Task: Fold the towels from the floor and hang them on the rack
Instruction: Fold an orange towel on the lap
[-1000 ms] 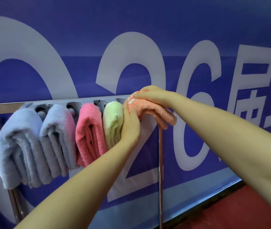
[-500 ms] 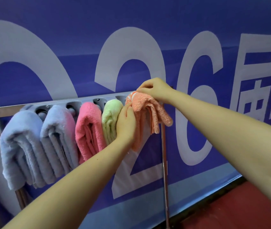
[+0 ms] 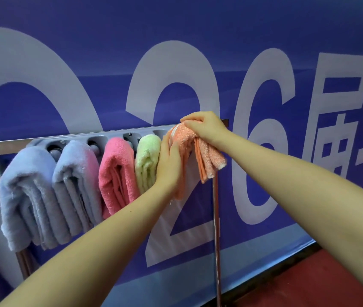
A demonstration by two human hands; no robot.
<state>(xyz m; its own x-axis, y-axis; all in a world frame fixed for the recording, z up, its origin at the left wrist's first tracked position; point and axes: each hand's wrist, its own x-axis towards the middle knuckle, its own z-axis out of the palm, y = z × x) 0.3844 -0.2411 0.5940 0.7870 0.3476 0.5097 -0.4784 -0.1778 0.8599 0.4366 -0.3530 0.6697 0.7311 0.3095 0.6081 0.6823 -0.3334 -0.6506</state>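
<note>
Four folded towels (image 3: 76, 185) hang on the rack (image 3: 43, 138), and the orange towel (image 3: 185, 140), the fifth, sits at its right end, pinched on top by the right hand (image 3: 207, 127) and pressed flat by the left hand (image 3: 169, 165), so the job looks nearly done.

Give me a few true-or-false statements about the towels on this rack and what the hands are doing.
1. The pink towel hangs between a lavender towel and the green towel. True.
2. The right hand rests on the green towel. False: it grips the orange towel at the top of the rack.
3. The left hand lies flat against the orange towel's side. True.
4. Five towels hang to the left of the orange one. False: four do, two lavender, one pink, one green.
</note>
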